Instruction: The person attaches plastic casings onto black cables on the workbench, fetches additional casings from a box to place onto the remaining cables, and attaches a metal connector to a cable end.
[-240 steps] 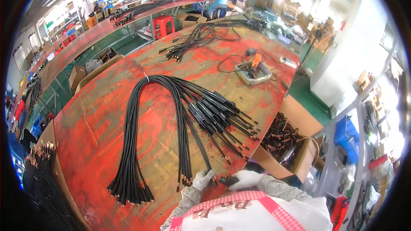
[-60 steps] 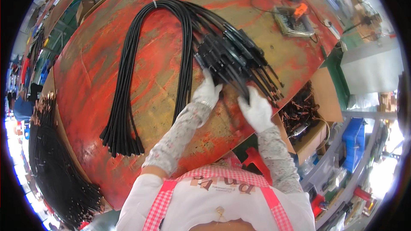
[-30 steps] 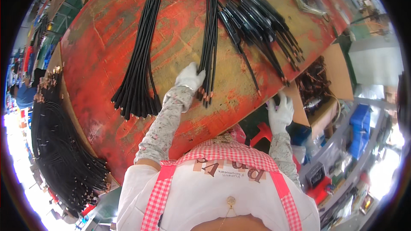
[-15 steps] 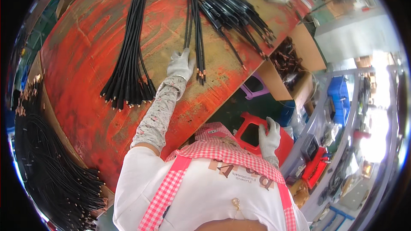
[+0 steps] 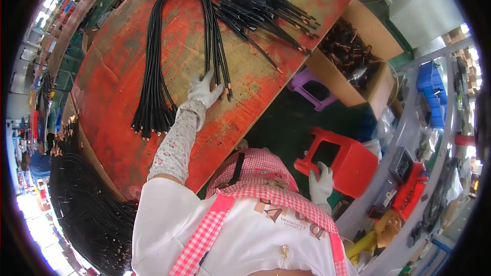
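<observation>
A bundle of black cables (image 5: pixel 176 25) with copper tips lies bent in a loop on the worn red table (image 5: pixel 110 102). My gloved left hand (image 5: pixel 203 90) rests flat on the table, its fingers apart and touching a few cable ends near the front edge. My gloved right hand (image 5: pixel 321 184) is down beside my body, with its fingers curled over the rim of a red plastic stool (image 5: pixel 353 163) on the floor.
A purple stool (image 5: pixel 317 89) stands under the table edge. A cardboard box (image 5: pixel 376 79) of dark metal parts sits to the right of the table. Masses of black cables (image 5: pixel 82 209) hang at the lower left. Blue and red bins line the right side.
My right hand left the cables, dropped off the table edge and took hold of the red stool. My left hand stayed on the cable ends. The view tilted downward.
</observation>
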`<state>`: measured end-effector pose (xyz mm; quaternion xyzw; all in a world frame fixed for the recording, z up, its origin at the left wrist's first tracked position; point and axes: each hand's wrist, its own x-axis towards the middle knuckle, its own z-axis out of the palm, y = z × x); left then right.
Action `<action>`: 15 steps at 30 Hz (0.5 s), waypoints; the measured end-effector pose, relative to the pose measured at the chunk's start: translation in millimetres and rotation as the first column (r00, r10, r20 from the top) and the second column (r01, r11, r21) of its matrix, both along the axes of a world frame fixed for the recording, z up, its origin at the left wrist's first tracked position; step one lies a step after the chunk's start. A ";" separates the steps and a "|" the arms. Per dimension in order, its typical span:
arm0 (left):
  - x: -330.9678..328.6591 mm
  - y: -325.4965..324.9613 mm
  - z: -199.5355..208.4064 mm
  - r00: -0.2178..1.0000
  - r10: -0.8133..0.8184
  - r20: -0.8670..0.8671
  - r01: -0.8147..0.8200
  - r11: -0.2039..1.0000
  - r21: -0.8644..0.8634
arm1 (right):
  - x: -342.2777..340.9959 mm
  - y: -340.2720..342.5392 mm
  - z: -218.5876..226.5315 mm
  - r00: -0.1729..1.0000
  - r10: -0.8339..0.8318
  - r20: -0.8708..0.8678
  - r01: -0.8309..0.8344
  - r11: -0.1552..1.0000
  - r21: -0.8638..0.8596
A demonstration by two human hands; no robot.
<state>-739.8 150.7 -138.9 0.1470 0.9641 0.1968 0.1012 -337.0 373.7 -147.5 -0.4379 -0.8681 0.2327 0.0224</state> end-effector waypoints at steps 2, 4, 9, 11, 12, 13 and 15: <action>21.3 -20.9 -8.0 0.991 -0.040 -0.129 0.041 0.999 0.009 | 0.8 0.9 3.9 1.000 -0.001 -0.017 0.000 1.000 -0.025; 47.8 -42.3 -23.3 0.945 -0.062 -0.320 0.081 0.996 0.046 | 7.4 7.1 3.7 0.997 -0.030 -0.070 0.028 0.999 -0.036; 88.4 -79.4 -49.4 0.845 -0.087 -0.528 0.108 0.994 0.009 | 8.9 -1.4 7.7 0.986 -0.121 -0.116 0.115 0.992 -0.054; 88.2 -85.2 -45.3 0.865 -0.051 -0.500 0.080 0.996 0.036 | -0.6 -14.1 12.5 0.987 -0.114 -0.110 0.116 0.993 0.016; 85.6 -90.2 -46.7 0.863 -0.090 -0.497 0.134 0.990 0.053 | -6.3 -20.4 15.7 0.993 -0.079 -0.089 0.081 0.997 0.018; 82.4 -95.3 -48.0 0.858 -0.131 -0.497 0.191 0.979 0.071 | -16.4 -28.8 23.3 0.995 -0.069 -0.077 0.068 0.998 -0.020; 78.1 -112.8 -50.1 0.863 -0.136 -0.487 0.209 0.973 0.099 | -34.0 -47.4 31.8 0.994 -0.029 -0.106 0.027 0.999 -0.018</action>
